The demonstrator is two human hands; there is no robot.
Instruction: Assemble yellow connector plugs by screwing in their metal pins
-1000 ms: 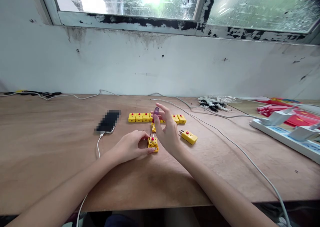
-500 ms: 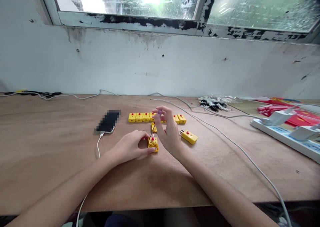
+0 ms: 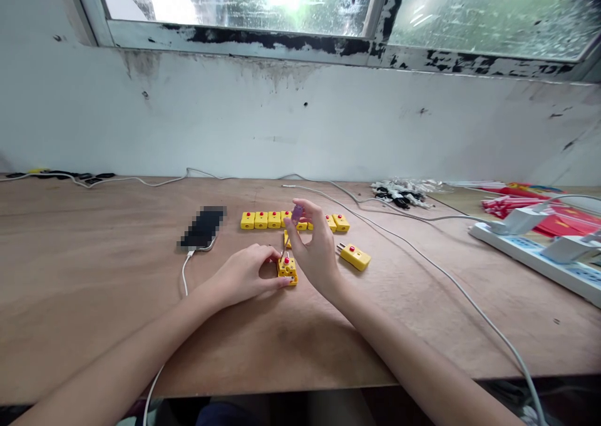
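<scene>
My left hand (image 3: 251,271) pinches a small yellow plug connector (image 3: 288,272) with a red dot between thumb and fingers, holding it against the table. In my right hand (image 3: 315,244) is a screwdriver with a purple handle (image 3: 297,214); its thin shaft slants down to the connector's far left part. Just beyond the held connector lies a yellow piece (image 3: 287,239), partly hidden by my right hand. A row of yellow connectors (image 3: 261,220) stretches behind, its middle covered by my right fingers. To the right rests a yellow plug with metal pins (image 3: 355,257).
A phone (image 3: 203,228) on a white charging cable lies at the left. A grey cable (image 3: 436,265) crosses the table's right side. Farther right are a white power strip (image 3: 535,255) and red items (image 3: 558,216). Black and white pieces (image 3: 404,194) are heaped near the wall.
My right fingers have shifted on the screwdriver, and more of its purple handle shows. My left hand and the connector stay in place.
</scene>
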